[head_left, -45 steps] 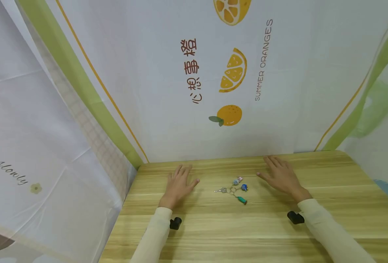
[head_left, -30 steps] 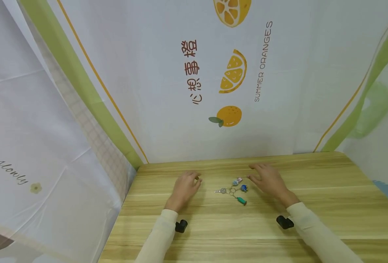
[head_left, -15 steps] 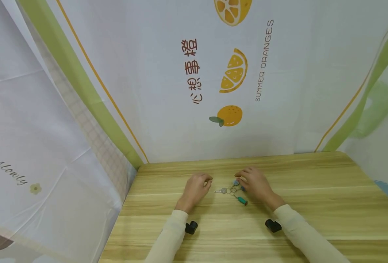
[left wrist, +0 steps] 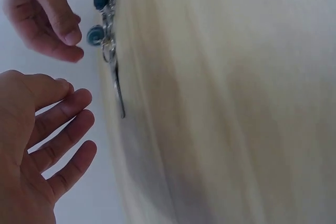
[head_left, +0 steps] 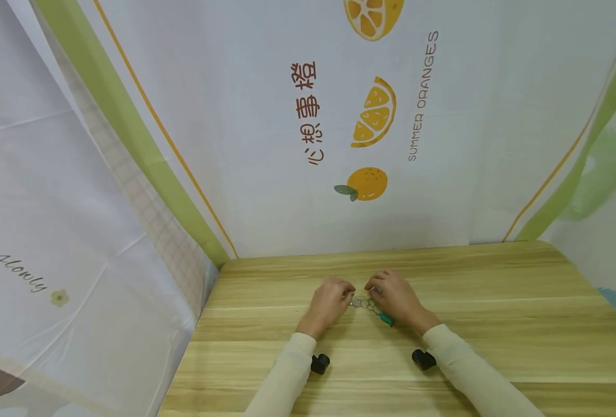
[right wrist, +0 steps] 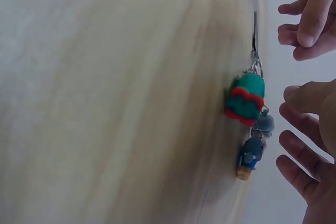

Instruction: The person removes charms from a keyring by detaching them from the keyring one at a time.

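A silver key (head_left: 356, 303) lies flat on the wooden table, joined by a ring to several small charms. My left hand (head_left: 330, 301) is just over the key's tip; in the left wrist view its thumb and bent fingers hold nothing and are apart from the key (left wrist: 117, 90). My right hand (head_left: 395, 295) hangs over the charm end, hiding part of it in the head view. In the right wrist view its loosely curved fingers (right wrist: 296, 145) are apart from the green charm (right wrist: 250, 90) with red trim and the blue figure charm (right wrist: 251, 153).
The wood-grain table (head_left: 266, 370) meets a white cloth (head_left: 266, 191) printed with oranges at its far edge. More white cloth hangs at the left and right sides. A black wrist camera (head_left: 320, 364) sits at the left sleeve, another black camera (head_left: 423, 359) at the right.
Both hands have moved inward from either side to above the key and charms, their spread fingers bending on the way. The key and charms lie where they were.
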Demonstrator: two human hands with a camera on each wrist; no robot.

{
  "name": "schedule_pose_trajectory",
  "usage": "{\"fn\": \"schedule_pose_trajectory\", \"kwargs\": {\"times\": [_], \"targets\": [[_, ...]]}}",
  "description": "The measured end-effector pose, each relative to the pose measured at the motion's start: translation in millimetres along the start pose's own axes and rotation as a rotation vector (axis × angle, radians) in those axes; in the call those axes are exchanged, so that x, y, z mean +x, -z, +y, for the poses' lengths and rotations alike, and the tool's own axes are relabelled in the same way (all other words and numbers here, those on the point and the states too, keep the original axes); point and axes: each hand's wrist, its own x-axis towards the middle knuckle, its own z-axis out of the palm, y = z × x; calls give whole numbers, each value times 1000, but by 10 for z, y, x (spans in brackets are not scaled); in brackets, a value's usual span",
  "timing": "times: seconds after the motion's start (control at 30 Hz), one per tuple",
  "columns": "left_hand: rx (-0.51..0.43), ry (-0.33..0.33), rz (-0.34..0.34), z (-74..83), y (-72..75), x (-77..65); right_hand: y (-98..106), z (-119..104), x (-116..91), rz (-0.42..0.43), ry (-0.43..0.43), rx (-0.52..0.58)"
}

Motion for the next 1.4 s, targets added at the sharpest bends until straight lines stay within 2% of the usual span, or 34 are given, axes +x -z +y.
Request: {"fn": "schedule_pose_trajectory", "kwargs": {"times": [0.3,0.53,1.17,1.4], "targets": [[-7,-27,-20,76,-147,40,-65,54,-29,-38,45,7],[18,-32,-63,129,-209,75,-105,93,-39,-11,78,9],[16,17,-97,168,-261,111,-65,108,-60,-21,32,-22],[54,-24,-56,150,-324,123,-79,120,-64,-27,7,-11]]}}
